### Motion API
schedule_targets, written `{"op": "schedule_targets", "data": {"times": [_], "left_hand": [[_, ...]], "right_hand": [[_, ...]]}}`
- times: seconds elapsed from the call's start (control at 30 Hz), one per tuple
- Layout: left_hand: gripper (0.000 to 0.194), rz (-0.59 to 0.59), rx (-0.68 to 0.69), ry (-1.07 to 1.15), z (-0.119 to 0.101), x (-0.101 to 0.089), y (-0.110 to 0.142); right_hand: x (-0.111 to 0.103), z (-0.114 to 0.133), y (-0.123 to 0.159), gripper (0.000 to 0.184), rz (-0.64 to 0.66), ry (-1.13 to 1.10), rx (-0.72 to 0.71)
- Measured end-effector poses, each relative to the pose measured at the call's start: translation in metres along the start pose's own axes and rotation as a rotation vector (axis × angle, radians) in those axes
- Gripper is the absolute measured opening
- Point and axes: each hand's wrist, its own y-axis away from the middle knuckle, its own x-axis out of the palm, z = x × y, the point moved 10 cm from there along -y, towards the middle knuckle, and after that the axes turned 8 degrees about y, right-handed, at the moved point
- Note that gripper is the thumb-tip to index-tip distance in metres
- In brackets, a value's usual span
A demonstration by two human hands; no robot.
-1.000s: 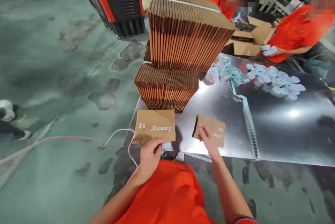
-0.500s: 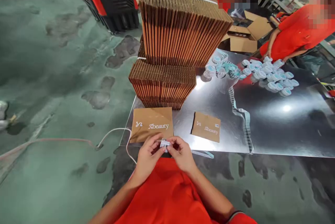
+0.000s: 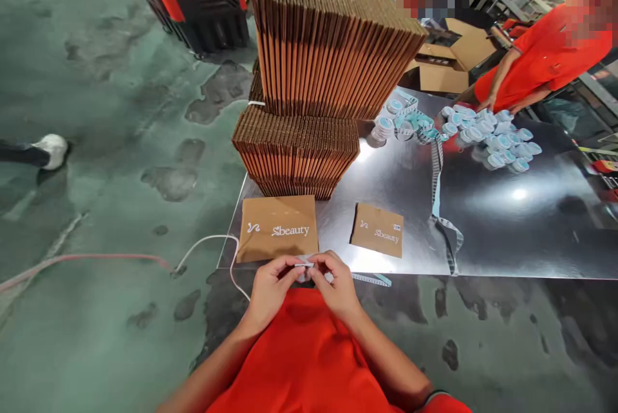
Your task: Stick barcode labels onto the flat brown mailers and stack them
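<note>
A small white piece [image 3: 304, 264], which showed dark print a moment ago, is pinched between my two hands just past the front of my red shirt. My left hand [image 3: 271, 287] grips its left side with thumb and fingers. On its right side my right hand [image 3: 338, 284] does the same, and a bit of white shows by those fingers. What kind of thing it is, I cannot tell. Just beyond my fingers lies a brown cardboard box [image 3: 277, 242] marked "beauty". To its right is a smaller brown box [image 3: 376, 244] with similar lettering.
Banded stacks of flat cardboard [image 3: 333, 59] tower at the back of the metal table [image 3: 506, 233]. A printed label strip [image 3: 437, 175] trails toward the front edge. Several white round containers [image 3: 502, 141] lie near a co-worker in red [image 3: 545, 59]. A hose [image 3: 96, 258] crosses the floor.
The white piece has been turned, so its printed face is hardly visible. My hands stay pinched on it. At far left a person's shoe and leg have come further into view.
</note>
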Motion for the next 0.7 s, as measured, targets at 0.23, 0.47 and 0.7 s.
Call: {"op": "schedule_targets", "data": {"times": [0.23,0.47,0.7], "left_hand": [[0.022,0.003,-0.019,-0.099,0.003,0.001,0.006],[0.032,-0.04,-0.112,-0.147,0.029,-0.008,0.003],[0.027,-0.048,-0.096,-0.198,0.054,-0.035,-0.016]], "right_hand": [[0.01,-0.017,0.002,0.015,0.004,-0.121,0.143],[-0.003,-0.038,-0.016,0.019,-0.118,-0.052,0.162],[0.0,-0.103,-0.114,0.02,-0.172,0.122,0.25]]}}
